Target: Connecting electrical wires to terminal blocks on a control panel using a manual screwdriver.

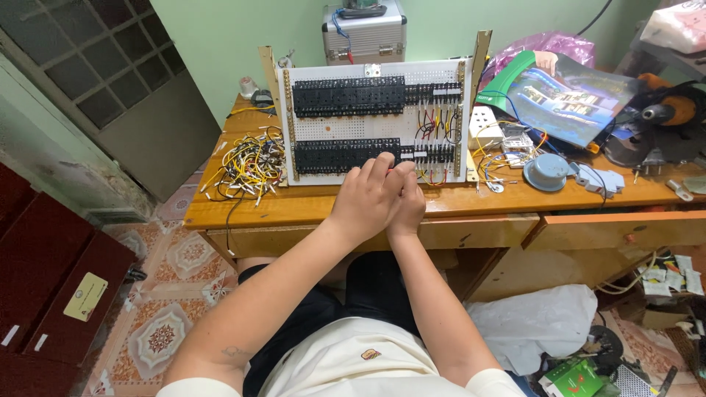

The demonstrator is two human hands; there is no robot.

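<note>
A white perforated panel [353,125] leans upright on the wooden desk [294,209]. It carries two rows of black terminal blocks [349,95], with short coloured wires at its right end. My left hand [365,197] and my right hand [407,198] are pressed together at the panel's lower edge, fingertips against the lower black row [338,156]. The fingers of both hands are curled. What they pinch is hidden behind them.
A pile of yellow, white and black wires [246,165] lies left of the panel. A grey round part [546,173], a white socket block [485,125] and a glossy magazine [566,95] lie to the right. An aluminium case [364,33] stands behind. A white bag [537,320] lies on the floor.
</note>
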